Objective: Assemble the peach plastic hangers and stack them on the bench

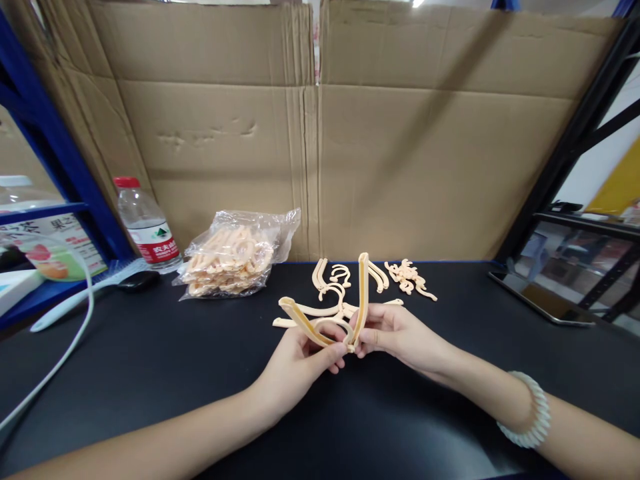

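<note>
Between my hands is a beige plastic folding hanger (363, 293), its two arms raised in a V and a ring-shaped part at the middle. My left hand (305, 353) pinches the lower part of the left arm near the joint. Closed round the base of the right arm is my right hand (395, 333). The joint itself is partly covered by my fingers. Just behind, assembled hangers (320, 311) with hooks lie flat on the black table (200, 373).
Loose hanger arms (320, 275), curved hooks (341, 273) and a pile of small parts (410, 277) lie further back. At left are a clear bag of beige parts (230, 257), a water bottle (147, 227), a brush (90, 293) and a white cable (75, 340). A tablet (543, 300) lies right.
</note>
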Action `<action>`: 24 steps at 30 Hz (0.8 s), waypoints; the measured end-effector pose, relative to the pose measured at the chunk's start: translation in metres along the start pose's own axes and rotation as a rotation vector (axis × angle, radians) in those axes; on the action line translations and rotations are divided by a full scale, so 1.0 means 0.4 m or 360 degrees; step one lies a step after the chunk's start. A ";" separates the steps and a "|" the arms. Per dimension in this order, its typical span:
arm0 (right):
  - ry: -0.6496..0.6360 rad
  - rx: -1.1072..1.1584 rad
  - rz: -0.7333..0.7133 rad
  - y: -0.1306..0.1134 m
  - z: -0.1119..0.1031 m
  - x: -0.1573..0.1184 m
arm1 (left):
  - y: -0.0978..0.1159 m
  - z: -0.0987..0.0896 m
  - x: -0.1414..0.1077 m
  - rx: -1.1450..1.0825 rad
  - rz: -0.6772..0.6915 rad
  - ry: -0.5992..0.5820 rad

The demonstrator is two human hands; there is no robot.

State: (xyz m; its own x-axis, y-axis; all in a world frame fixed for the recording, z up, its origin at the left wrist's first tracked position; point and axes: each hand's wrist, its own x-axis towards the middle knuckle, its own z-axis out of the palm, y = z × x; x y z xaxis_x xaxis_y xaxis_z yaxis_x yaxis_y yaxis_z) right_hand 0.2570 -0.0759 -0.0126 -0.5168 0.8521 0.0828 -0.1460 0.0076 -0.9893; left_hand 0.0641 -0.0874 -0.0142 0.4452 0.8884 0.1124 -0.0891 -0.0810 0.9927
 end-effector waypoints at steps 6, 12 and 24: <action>-0.0025 -0.0065 -0.0011 -0.010 0.005 -0.003 | -0.002 -0.003 -0.002 0.0061 0.0046 -0.0041; -0.0056 -0.0082 0.0020 -0.013 0.008 -0.003 | -0.002 -0.008 -0.002 0.0084 0.0064 -0.0041; 0.0025 -0.0243 -0.0179 -0.013 0.028 -0.006 | 0.000 0.000 -0.004 -0.0025 0.0086 0.0046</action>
State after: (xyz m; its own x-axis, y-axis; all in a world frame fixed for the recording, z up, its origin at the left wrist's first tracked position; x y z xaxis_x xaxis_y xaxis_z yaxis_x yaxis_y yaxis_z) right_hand 0.2496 -0.0836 -0.0064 -0.4909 0.8496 0.1929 -0.0715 0.1814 -0.9808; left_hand 0.0634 -0.0887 -0.0145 0.4134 0.8956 0.1645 -0.1266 -0.1224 0.9844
